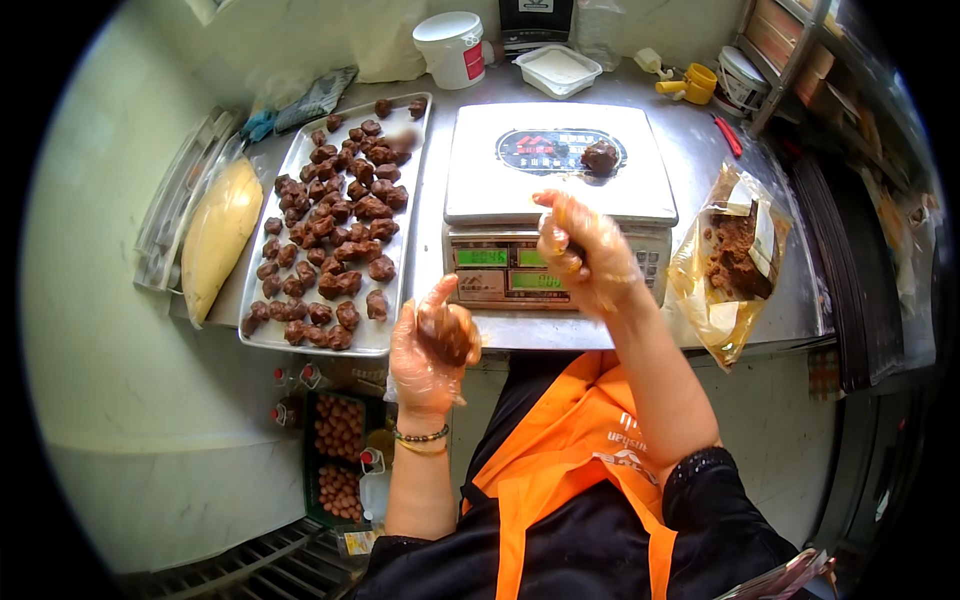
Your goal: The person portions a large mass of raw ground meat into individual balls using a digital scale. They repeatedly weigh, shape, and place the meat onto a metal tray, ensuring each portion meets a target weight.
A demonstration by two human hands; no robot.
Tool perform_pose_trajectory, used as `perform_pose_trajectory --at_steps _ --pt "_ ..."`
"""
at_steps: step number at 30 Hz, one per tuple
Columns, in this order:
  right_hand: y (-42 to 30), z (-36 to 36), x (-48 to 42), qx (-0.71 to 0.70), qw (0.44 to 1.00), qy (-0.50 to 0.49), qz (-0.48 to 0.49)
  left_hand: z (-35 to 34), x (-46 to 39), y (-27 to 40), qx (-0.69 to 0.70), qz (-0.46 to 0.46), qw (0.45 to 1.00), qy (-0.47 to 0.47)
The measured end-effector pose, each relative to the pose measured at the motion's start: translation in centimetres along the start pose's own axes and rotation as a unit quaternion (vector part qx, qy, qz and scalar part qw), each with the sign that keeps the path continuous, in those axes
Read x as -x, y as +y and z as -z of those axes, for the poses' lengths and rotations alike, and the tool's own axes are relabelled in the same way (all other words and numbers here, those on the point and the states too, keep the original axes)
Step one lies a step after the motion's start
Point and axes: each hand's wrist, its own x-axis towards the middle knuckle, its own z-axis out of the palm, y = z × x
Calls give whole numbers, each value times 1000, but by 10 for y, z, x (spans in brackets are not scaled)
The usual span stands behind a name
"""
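Both hands wear clear plastic gloves. My left hand [435,345], near the tray's front right corner, holds a lump of dark brown paste [446,336]. In front of the scale's display, my right hand [589,251] is curled and blurred by motion, with something dark partly visible between its fingers. One brown lump [600,157] rests on the white plate of the digital scale [487,195]. To the left, a metal tray [409,277] bears many rough brown lumps [360,251]. Right of the scale lies an open plastic bag [686,277] with a mass of brown paste [739,251] inside.
A filled piping bag [221,240] lies left of the tray. Behind the scale stand a white bucket [454,56] and a plastic tub of white powder [557,71]. A red-handled tool [727,136] and a yellow cup [699,84] are at the back right, near dark stacked trays [844,277].
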Motion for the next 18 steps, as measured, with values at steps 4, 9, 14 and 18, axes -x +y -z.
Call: perform_pose_trajectory --at_steps 4,9,14,18 --pt "-23 -12 -47 436 864 109 229 -18 5 13 117 66 985 108" --pt "-26 1 -64 875 412 41 250 16 8 -6 391 73 913 -92" --pt "-55 75 -62 868 411 96 263 -15 12 0 462 -15 883 83" --pt "-70 64 -62 736 586 204 271 -6 6 5 473 2 879 -63"
